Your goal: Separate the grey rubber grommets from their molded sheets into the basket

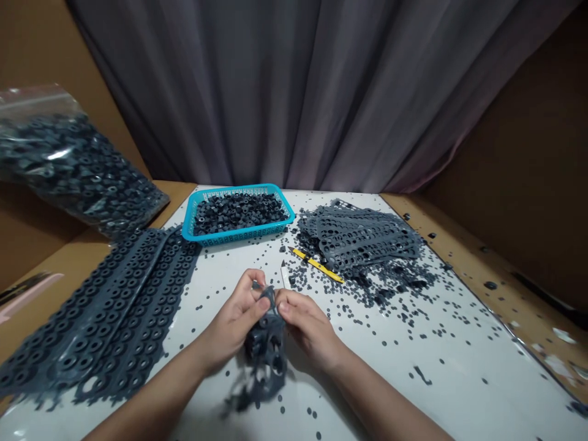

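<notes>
My left hand [236, 318] and my right hand [307, 324] meet near the middle of the white table [459, 367]. Both pinch the top of a dark grey rubber sheet [266, 349] full of round washers, which hangs crumpled between them. The fingers of each hand are closed on its upper edge. A yellow-handled knife [316, 264] lies just beyond my hands. A blue basket [195, 229] filled with loose grey washers stands further back.
Flat grey washer sheets [105, 318] lie stacked at the left. A heap of punched-out sheets [362, 239] lies back right, amid scattered small rubber bits [390, 306]. A clear bag of washers [68, 165] rests on cardboard at the far left. A curtain hangs behind.
</notes>
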The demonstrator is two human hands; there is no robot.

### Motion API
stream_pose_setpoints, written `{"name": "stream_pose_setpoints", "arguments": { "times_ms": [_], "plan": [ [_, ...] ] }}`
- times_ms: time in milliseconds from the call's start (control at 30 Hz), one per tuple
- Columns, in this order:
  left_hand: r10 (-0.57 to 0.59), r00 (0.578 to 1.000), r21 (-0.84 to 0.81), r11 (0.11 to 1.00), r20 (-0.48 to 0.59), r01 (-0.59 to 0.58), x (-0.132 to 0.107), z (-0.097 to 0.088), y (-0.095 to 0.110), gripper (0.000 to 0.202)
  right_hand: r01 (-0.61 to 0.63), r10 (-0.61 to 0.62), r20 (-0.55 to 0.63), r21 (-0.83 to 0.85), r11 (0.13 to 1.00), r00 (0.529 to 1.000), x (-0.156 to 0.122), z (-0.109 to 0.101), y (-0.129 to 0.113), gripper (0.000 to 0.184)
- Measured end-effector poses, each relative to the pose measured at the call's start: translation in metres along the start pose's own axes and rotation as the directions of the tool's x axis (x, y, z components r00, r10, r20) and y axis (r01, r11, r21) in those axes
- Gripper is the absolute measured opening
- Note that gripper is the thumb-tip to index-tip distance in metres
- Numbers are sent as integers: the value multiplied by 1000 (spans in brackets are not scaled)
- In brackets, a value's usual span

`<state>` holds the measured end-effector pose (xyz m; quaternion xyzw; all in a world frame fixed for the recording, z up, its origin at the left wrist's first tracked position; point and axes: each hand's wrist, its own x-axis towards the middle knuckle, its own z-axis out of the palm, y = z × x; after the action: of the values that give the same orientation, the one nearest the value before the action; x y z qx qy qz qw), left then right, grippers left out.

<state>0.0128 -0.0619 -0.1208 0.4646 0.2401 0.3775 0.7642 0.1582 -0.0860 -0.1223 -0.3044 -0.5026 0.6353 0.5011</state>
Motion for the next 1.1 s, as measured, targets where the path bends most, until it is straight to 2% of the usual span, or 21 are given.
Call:
{"name": "stream_pose_setpoints", "arguments": {
  "times_ms": [67,133,200,233,333,400,433,467,533,600,667,733,800,900,1000,1100],
  "plan": [
    [1,997,-117,993,-71,-9,2,1,4,28,-35,49,-42,287,957,998,3,-1,0,32],
    [8,983,-153,988,-182,-36,4,-2,11,32,-13,61,-85,478,879,995,6,-8,-6,33],
    [41,958,-97,993,-284,-71,4,-7,17,31,55,32,-146,557,828,989,8,-17,-16,33],
    [66,947,-30,996,-315,-80,4,-10,18,29,89,7,-172,545,834,985,8,-21,-20,31],
    [99,926,217,976,-363,-20,2,-13,16,22,132,-65,-203,337,932,977,7,-27,-26,26],
    [69,941,331,942,-332,48,0,-12,12,22,122,-113,-207,34,992,972,4,-25,-25,24],
    [49,957,363,930,-286,61,-1,-11,10,23,108,-138,-188,-164,981,972,3,-22,-24,23],
    [25,975,385,921,-221,63,-3,-10,8,26,94,-157,-147,-368,925,977,2,-19,-23,22],
    [0,996,434,900,-87,38,-5,-8,8,32,82,-142,-32,-688,721,989,0,-14,-22,18],
    [-3,1000,514,857,-17,11,-7,-8,9,36,88,-90,46,-840,535,995,-2,-12,-21,15],
    [8,1000,613,790,-7,-2,-7,-8,10,35,67,-55,48,-896,439,997,-2,-12,-22,15],
    [31,1000,682,731,-1,-22,-7,-9,12,32,33,-39,18,-907,419,999,-2,-14,-23,16],
    [56,998,713,699,14,-49,-7,-10,13,31,9,-18,1,-893,451,1000,-2,-16,-24,15],
    [88,995,707,702,41,-91,-7,-11,14,30,3,8,8,-853,521,1000,-1,-16,-25,16],
    [83,995,652,752,56,-100,-7,-9,16,26,23,21,43,-816,578,999,-1,-15,-24,18],
    [37,998,592,804,52,-61,-8,-7,16,21,86,-6,107,-757,647,994,0,-13,-21,19]
  ]
}}
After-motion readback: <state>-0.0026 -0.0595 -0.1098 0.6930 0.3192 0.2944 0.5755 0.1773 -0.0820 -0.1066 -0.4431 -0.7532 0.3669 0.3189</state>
